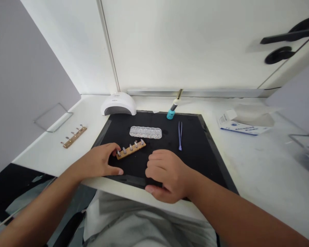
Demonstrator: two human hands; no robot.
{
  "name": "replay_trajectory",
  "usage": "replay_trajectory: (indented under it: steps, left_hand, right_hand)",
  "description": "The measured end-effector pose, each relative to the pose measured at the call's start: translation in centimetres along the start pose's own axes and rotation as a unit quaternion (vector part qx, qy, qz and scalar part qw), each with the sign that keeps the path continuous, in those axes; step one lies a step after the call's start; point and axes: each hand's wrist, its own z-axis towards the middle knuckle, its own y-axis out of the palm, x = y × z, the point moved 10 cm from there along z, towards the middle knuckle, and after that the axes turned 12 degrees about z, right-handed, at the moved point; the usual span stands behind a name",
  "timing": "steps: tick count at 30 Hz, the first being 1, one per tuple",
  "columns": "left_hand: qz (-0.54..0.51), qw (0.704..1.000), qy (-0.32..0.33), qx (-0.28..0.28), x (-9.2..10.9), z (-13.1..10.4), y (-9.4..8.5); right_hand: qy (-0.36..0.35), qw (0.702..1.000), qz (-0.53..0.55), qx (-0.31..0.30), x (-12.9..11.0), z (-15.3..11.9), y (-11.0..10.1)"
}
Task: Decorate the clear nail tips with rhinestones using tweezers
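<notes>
Touching one wooden strip (pixel 131 149) of five studs, left hand (pixel 100 161).

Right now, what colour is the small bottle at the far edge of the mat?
The small nail-polish bottle is teal blue, seen in the head view.

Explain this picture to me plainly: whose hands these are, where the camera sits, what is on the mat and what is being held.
The camera sits on a person's head, looking down at their own two bare hands. The left hand touches the end of a wooden strip carrying small nail tips, on a black mat. The right hand rests curled on the mat's near edge, holding nothing visible. Also on the mat: a clear compartment box, purple tweezers and a teal bottle. Behind stands a white nail lamp; a second strip lies left.
</notes>
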Motion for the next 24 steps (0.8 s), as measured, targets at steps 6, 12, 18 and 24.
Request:
replay_trajectory:
  steps: [6,12,18,24]
  left_hand:
    - [0.067,0.997,-0.043,-0.003,-1.2,1.5,1.9]
    - [0.057,0.998,0.022,-0.010,-0.5,1.5,2.4]
    - [0.050,0.989,0.140,-0.024,3.8,3.2,1.6]
    - [0.051,0.973,0.221,-0.033,5.2,7.2,1.6]
  right_hand:
    - [0.067,0.988,0.071,0.119,3.0,-0.9,-3.9]
    - [0.199,0.902,0.194,0.331,10.7,-5.6,-9.4]
    - [0.250,0.794,0.296,0.469,15.0,-9.5,-12.9]
    - [0.262,0.746,0.337,0.511,14.3,-9.7,-13.0]
